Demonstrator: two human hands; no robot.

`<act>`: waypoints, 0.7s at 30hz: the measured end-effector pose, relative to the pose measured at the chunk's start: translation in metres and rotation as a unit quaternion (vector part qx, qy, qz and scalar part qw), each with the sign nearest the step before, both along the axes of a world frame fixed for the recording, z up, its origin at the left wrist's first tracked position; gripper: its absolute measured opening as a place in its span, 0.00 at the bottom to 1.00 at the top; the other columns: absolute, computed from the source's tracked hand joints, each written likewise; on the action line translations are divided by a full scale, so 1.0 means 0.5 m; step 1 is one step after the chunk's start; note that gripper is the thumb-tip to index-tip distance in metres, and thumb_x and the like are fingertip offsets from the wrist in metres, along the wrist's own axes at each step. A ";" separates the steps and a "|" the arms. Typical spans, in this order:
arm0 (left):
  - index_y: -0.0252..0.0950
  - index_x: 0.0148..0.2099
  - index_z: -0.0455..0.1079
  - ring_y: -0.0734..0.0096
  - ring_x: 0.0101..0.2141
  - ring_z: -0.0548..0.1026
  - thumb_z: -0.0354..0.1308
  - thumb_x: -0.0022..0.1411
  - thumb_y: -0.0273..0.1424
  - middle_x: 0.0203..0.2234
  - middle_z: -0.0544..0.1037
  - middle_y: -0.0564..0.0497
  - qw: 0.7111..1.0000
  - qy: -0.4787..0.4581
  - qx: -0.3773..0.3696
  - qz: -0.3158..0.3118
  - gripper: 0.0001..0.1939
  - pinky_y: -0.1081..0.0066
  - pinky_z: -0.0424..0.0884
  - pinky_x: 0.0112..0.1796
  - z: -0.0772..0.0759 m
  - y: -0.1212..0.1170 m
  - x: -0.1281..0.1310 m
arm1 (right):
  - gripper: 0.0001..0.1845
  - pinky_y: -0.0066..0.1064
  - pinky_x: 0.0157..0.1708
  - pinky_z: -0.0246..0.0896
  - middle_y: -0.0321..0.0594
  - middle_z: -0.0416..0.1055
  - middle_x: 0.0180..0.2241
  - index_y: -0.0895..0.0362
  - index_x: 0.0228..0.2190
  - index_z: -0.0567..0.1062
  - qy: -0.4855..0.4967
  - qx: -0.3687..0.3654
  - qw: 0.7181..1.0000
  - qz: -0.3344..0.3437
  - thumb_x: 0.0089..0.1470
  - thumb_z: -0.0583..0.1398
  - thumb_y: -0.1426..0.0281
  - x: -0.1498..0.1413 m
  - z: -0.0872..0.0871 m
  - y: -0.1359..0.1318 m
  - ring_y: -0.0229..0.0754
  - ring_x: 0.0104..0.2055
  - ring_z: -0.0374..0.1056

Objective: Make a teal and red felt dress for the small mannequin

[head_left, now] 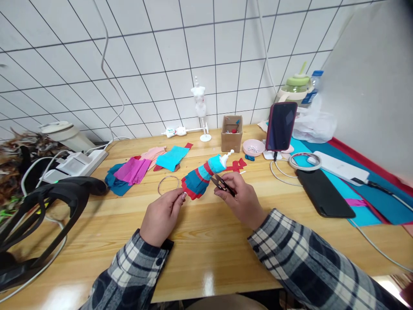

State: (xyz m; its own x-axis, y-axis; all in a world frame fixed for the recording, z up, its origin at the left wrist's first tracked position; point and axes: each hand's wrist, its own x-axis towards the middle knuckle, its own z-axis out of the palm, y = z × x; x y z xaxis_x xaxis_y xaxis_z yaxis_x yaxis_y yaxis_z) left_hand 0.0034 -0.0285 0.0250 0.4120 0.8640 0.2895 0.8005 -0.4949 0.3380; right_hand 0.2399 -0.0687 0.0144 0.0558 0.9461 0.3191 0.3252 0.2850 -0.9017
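A small white mannequin wearing a blue, teal and red paper dress (200, 176) lies on the wooden table (206, 241). My left hand (163, 215) pinches the red hem of the dress at its lower left. My right hand (240, 196) grips small black thread snips (222, 183), whose blades point at the dress's waist. A thin metal ring (168, 184) lies just left of the dress.
Loose paper pieces in pink, magenta and teal (145, 165) lie at the left. A bare white mannequin (200, 107), a cardboard box (231, 133), a pink dish (253, 147) and a propped phone (280, 125) stand behind. A black tablet (324, 193) lies to the right.
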 end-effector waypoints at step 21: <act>0.39 0.51 0.72 0.67 0.37 0.79 0.45 0.68 0.38 0.39 0.82 0.49 0.999 0.035 0.012 -0.013 0.18 0.71 0.73 0.41 -0.001 -0.008 0.004 | 0.12 0.33 0.34 0.67 0.35 0.79 0.35 0.51 0.40 0.67 -0.035 0.013 0.998 -0.051 0.54 0.61 0.62 -0.003 -0.002 0.001 0.44 0.37 0.76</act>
State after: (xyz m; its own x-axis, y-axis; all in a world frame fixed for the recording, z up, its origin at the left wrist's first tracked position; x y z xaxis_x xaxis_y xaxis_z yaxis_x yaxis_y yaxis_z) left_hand 0.0053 -0.0323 0.0245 0.4537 0.8461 0.2799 0.8084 -0.5229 0.2703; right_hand 0.2383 -0.0682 0.0132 0.1292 0.9280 0.3494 0.4153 0.2693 -0.8689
